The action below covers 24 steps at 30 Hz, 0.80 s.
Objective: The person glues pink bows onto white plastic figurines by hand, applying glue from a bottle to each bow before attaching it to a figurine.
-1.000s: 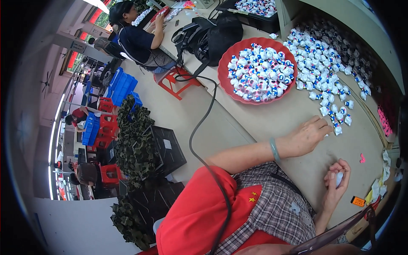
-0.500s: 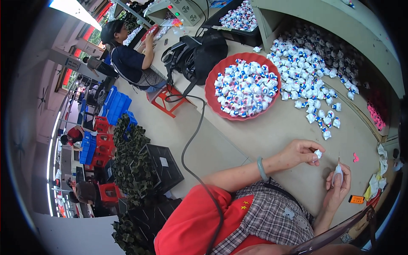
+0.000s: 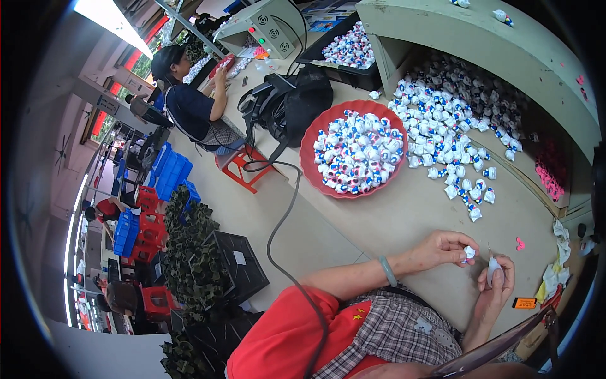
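Observation:
My left hand [image 3: 445, 247], with a pale green bangle [image 3: 387, 271] at the wrist, pinches a small white figure piece [image 3: 469, 252] between thumb and fingertips. Close by on the right, my right hand [image 3: 495, 290] is wrapped round a small translucent white squeeze bottle [image 3: 494, 273]. The thin needle tip of the bottle points up beside the white piece, a small gap apart. A small pink piece [image 3: 520, 244] lies on the table beyond my right hand.
A red scalloped bowl [image 3: 305, 165] heaped with white-and-blue pieces stands ahead. More such pieces [image 3: 442, 132] spread under a pale shelf [image 3: 480, 44]. Pink pieces [image 3: 549, 182], an orange box [image 3: 524, 303] and a black bag [image 3: 309, 95] lie around. A cable [image 3: 278, 234] crosses. A co-worker [image 3: 192, 104] sits farther off.
The view has shifted slightly, so the bowl and shelf appear lower. My right hand has tipped the bottle and brought its needle closer to the white piece, still pinched in my left hand.

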Each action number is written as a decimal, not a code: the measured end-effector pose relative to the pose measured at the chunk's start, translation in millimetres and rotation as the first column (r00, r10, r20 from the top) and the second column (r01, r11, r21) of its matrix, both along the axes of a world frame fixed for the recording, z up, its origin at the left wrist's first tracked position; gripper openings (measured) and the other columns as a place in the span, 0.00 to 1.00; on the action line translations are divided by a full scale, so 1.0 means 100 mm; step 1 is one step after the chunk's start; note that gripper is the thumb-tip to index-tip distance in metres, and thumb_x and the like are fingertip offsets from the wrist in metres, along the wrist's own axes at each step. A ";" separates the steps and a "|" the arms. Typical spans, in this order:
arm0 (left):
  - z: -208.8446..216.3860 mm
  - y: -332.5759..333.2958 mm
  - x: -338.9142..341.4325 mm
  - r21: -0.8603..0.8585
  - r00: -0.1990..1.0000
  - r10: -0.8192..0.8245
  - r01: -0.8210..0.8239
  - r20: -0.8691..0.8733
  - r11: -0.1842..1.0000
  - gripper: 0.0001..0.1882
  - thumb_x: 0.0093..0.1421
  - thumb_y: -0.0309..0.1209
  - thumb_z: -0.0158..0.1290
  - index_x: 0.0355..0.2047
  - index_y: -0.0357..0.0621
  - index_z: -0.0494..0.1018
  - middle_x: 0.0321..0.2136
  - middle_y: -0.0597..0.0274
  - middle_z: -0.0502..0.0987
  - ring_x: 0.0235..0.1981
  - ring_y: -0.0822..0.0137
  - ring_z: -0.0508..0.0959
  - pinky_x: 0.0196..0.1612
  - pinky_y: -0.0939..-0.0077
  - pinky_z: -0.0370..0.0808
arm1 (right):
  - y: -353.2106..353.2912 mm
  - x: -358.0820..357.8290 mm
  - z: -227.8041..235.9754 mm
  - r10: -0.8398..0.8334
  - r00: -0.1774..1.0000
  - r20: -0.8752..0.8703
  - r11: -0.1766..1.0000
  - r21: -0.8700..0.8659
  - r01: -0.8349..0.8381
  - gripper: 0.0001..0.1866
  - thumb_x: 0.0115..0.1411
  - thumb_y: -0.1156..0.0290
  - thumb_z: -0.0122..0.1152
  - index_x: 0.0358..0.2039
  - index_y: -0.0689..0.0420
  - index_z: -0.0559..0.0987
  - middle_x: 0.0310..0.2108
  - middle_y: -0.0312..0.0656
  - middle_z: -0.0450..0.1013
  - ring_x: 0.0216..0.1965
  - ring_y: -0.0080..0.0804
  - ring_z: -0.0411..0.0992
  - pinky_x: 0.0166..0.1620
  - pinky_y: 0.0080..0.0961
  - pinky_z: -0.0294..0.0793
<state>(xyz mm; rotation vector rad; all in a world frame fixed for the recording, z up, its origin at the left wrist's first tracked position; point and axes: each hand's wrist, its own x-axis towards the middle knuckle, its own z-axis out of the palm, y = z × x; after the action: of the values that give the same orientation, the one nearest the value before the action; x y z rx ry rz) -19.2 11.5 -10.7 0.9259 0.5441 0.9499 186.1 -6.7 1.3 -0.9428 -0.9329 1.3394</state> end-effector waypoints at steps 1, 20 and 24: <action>0.00 -0.01 0.00 -0.009 1.000 0.005 -0.005 0.013 1.000 0.16 0.63 0.26 0.49 0.51 0.36 0.69 0.48 0.59 0.73 0.47 0.70 0.75 0.48 0.73 0.75 | 0.00 0.01 -0.01 -0.001 1.000 -0.001 1.000 0.002 0.001 0.12 0.60 0.69 0.57 0.40 0.61 0.70 0.35 0.37 0.64 0.22 0.17 0.64 0.22 0.12 0.58; 0.01 0.02 -0.05 -0.033 0.995 0.005 -0.001 0.100 0.999 0.16 0.62 0.26 0.50 0.50 0.37 0.69 0.47 0.57 0.74 0.47 0.66 0.76 0.49 0.72 0.74 | 0.05 0.18 -0.23 -0.076 0.978 -0.193 0.993 -0.098 0.058 0.21 0.60 0.67 0.60 0.50 0.63 0.67 0.32 0.40 0.71 0.19 0.12 0.63 0.19 0.06 0.57; 0.00 0.01 -0.06 -0.034 0.995 -0.009 0.012 0.096 0.999 0.16 0.62 0.26 0.50 0.50 0.37 0.69 0.47 0.57 0.74 0.47 0.66 0.76 0.49 0.71 0.75 | 0.06 0.10 -0.14 -0.121 0.968 -0.221 0.986 -0.136 0.092 0.18 0.64 0.65 0.54 0.49 0.64 0.69 0.30 0.40 0.70 0.18 0.11 0.61 0.16 0.06 0.56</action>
<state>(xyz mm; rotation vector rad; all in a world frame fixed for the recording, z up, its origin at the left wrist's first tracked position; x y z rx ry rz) -24.7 12.8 -10.5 0.8476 0.4724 0.9673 196.2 -0.4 -12.7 -0.8984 -0.6205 1.3928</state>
